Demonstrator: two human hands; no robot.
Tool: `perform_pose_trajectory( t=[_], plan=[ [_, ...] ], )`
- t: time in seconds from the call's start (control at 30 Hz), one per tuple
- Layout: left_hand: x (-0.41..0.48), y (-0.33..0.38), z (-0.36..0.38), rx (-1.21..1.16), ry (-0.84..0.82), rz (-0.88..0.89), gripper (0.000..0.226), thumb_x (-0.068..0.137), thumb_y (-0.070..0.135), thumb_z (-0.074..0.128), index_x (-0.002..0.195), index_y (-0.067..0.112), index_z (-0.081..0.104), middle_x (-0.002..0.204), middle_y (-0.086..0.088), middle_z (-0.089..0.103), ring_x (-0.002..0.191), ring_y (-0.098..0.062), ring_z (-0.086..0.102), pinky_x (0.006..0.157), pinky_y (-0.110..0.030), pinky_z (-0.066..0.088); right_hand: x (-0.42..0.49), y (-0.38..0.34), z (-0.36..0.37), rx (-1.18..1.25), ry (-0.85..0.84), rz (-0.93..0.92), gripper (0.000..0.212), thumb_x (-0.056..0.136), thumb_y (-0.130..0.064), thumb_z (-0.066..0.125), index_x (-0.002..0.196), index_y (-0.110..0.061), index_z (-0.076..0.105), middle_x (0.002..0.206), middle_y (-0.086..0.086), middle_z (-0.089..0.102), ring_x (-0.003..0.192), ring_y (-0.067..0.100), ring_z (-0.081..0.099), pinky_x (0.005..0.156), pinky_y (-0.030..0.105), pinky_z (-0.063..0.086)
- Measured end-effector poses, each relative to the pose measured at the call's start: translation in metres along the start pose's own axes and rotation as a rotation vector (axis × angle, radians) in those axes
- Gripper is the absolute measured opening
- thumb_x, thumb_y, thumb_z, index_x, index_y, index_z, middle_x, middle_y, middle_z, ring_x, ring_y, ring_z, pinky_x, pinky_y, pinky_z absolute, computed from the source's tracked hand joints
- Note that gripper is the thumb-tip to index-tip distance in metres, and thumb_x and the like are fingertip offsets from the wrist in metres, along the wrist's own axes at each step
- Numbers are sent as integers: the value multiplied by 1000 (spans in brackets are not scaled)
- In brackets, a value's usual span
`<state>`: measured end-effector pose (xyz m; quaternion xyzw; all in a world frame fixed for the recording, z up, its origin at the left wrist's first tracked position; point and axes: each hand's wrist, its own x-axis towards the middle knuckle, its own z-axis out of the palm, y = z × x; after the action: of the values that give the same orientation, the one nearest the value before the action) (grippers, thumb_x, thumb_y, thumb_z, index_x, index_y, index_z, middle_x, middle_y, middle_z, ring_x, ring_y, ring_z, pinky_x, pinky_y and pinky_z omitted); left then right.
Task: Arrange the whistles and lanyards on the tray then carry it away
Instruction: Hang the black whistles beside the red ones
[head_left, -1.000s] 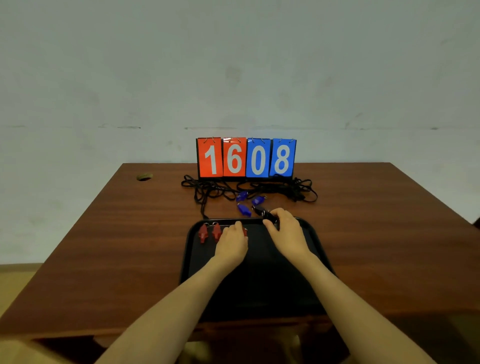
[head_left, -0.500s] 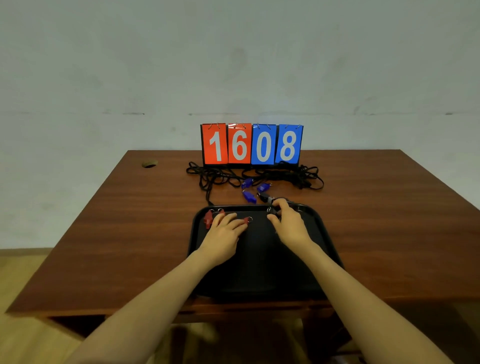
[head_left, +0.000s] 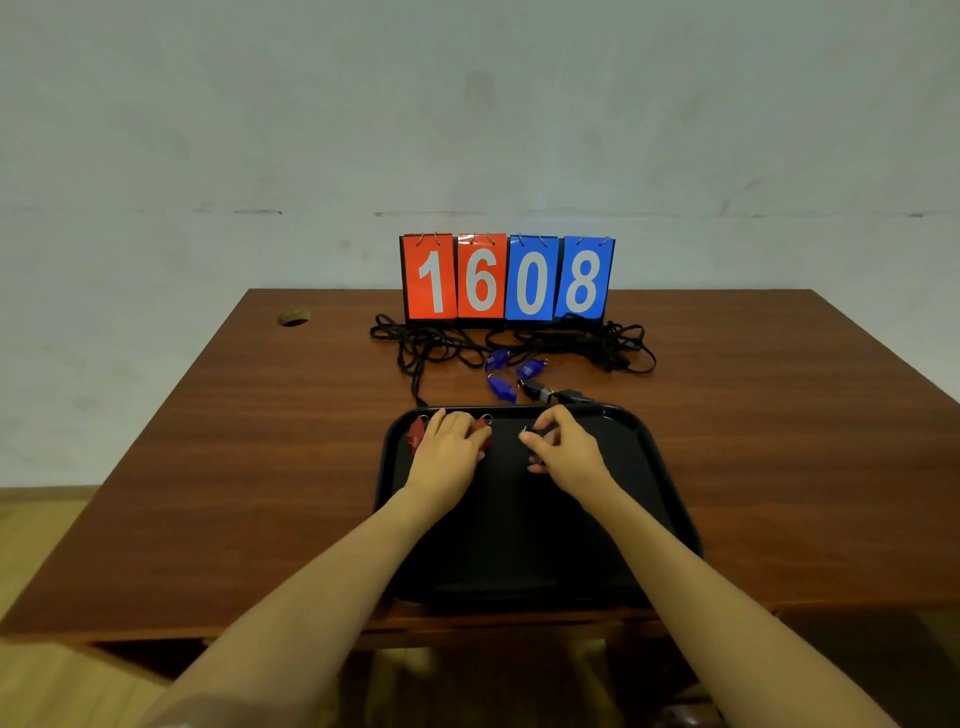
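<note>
A black tray (head_left: 670, 467) lies on the near middle of the wooden table. My left hand (head_left: 449, 452) rests flat over a row of red whistles (head_left: 415, 434) at the tray's far left, its thumb against the right one (head_left: 484, 430). My right hand (head_left: 563, 449) is curled over the tray's far middle, thumb and forefinger pinched on a small black whistle with a metal ring (head_left: 524, 431), which is hard to see against the tray. Beyond the rim lie three blue whistles (head_left: 501, 388), another black whistle (head_left: 535, 389) and tangled black lanyards (head_left: 431, 343).
A flip scoreboard (head_left: 506, 278) reading 1608 stands at the table's far edge behind the lanyards. A round cable hole (head_left: 294, 317) is at the far left corner. A pale wall rises behind the table (head_left: 208, 467).
My right hand has drawn back from the tray's far rim onto the tray with its pinch. My left hand has closed its spread fingers over the red whistles. The view has tilted up.
</note>
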<state>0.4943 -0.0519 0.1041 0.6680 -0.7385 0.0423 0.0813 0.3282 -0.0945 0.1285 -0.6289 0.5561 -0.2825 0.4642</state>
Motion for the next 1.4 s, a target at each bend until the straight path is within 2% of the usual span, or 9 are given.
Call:
perform_pose_trajectory(
  t=[0.17, 0.4, 0.57, 0.7, 0.83, 0.93, 1.07, 1.27, 1.4],
  plan=[
    [4, -3, -2, 5, -39, -6, 44, 99, 23, 42, 142, 16, 39, 152, -1, 34, 146, -20, 17, 120, -39, 3, 7, -2, 5, 195, 18, 111, 17, 89, -21, 65, 100, -16, 54, 88, 6, 58, 78, 16, 64, 70, 27, 58],
    [10, -9, -6, -94, -55, -97, 44, 94, 26, 51, 137, 16, 44, 144, 0, 46, 142, -16, 26, 120, -37, 4, 14, -4, 11, 328, 45, 230, 18, 89, -15, 64, 102, -11, 51, 92, 7, 57, 78, 15, 63, 77, 31, 58],
    [12, -10, -7, -100, -80, -88, 42, 94, 25, 53, 135, 18, 48, 144, 2, 45, 142, -17, 26, 119, -39, 2, 18, -6, 16, 391, 8, 310, 17, 88, -5, 59, 103, -8, 51, 88, 9, 57, 81, 17, 62, 80, 32, 58],
    [11, -11, -10, -89, -83, -83, 38, 93, 26, 53, 131, 20, 53, 140, 3, 48, 137, -16, 31, 119, -40, 1, 24, -5, 20, 192, 17, 254, 19, 84, -7, 60, 100, -14, 53, 96, 4, 59, 91, 17, 63, 90, 36, 54],
    [11, -11, -11, -53, -96, -84, 40, 93, 26, 52, 132, 20, 51, 139, 3, 50, 138, -17, 31, 119, -43, 0, 24, -5, 27, -61, 58, 84, 16, 89, -10, 57, 102, -16, 51, 95, 0, 52, 86, 13, 53, 75, 27, 45],
    [10, -12, -12, -18, -108, -87, 42, 94, 26, 51, 135, 21, 48, 138, 3, 51, 137, -18, 32, 118, -44, 1, 26, -6, 36, -196, 128, -60, 15, 87, -9, 61, 95, -15, 50, 100, 2, 53, 89, 15, 53, 77, 30, 47],
    [10, -12, -14, -19, -111, -85, 40, 94, 25, 48, 134, 21, 49, 138, 3, 51, 135, -19, 34, 118, -45, 3, 25, -5, 45, -194, 160, -97, 24, 82, -13, 71, 90, -17, 49, 95, 0, 55, 90, 17, 54, 74, 29, 46],
    [10, -10, -14, -20, -109, -92, 40, 95, 24, 48, 135, 20, 48, 139, 2, 50, 135, -20, 35, 118, -44, 5, 23, 0, 44, -380, 95, -132, 38, 81, -25, 71, 114, -19, 54, 99, -2, 55, 103, 20, 55, 85, 37, 50],
    [10, -10, -16, -18, -115, -96, 41, 95, 24, 48, 135, 20, 46, 139, 1, 50, 135, -20, 35, 119, -44, 6, 22, -3, 40, -545, 19, -154, 49, 87, -30, 63, 133, -23, 49, 127, 4, 54, 119, 22, 48, 98, 38, 44]
  ],
)
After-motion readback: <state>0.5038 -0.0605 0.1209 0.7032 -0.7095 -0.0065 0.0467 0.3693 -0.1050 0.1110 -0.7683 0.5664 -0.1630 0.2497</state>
